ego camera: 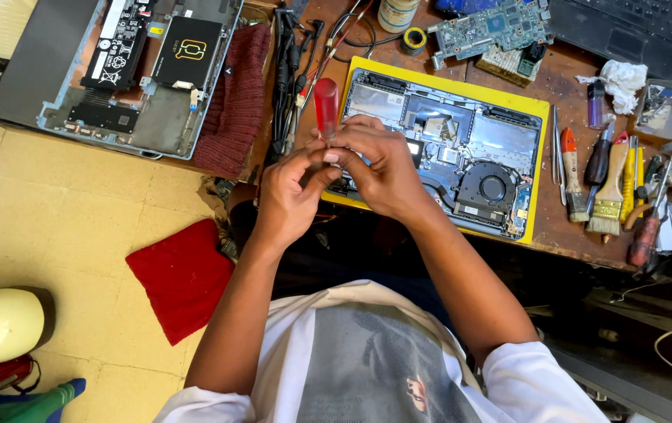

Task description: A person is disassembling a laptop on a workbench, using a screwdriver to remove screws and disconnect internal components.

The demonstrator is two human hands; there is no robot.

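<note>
A: The person has a red-handled screwdriver [326, 106] upright over the near left corner of the opened laptop [461, 149]. The right hand [383, 168] is closed around the lower handle; the left hand [289, 196] has its fingertips pinched together at the shaft just below, touching the right.

B: Then the good way, by the look of it, is to keep the tool upright and let the left fingertips steady the tip while the right does the turning. What they pinch besides the shaft is hidden.

A: Room is tight. The laptop lies on a yellow mat [541, 168] close to the bench's near edge, so anything small dropped could roll to the floor.

B: Cables [289, 70] crowd the left side, and brushes [608, 196] and other tools fill the right end. The free space is straight toward the person's chest.
</note>
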